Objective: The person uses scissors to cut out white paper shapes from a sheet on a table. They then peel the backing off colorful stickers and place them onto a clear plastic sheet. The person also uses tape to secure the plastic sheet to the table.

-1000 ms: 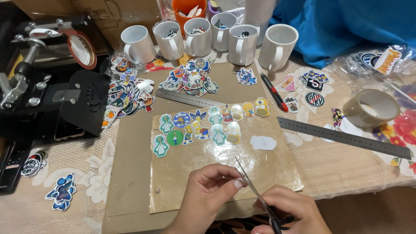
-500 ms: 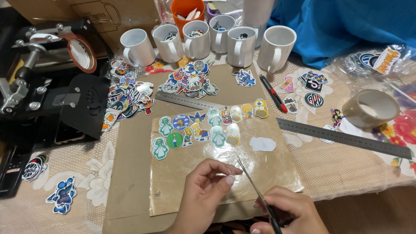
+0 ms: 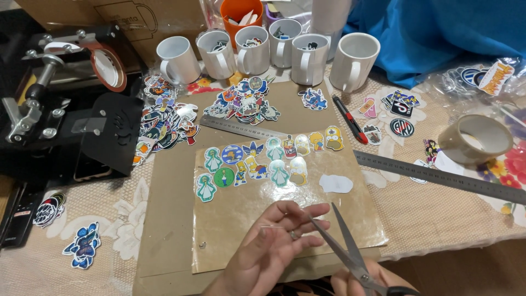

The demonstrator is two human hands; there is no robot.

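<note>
Left hand (image 3: 276,241) is up over the clear plastic sheet (image 3: 285,214), fingers loosely curled and pinching what looks like a thin see-through scrap between the tips, hard to tell exactly. Right hand (image 3: 361,282) grips a pair of scissors (image 3: 342,246), blades apart, points right by the left fingertips.

Progress-wise: two rows of cut-out stickers (image 3: 263,161) already sit on the sheet, one blank white cutout (image 3: 336,183) beside them, and most of the sheet's lower part is still bare.

Five white mugs (image 3: 268,52) line the back; some hold small bits, can't make out what. The orange cup (image 3: 241,13) behind holds pale sticks.
</note>
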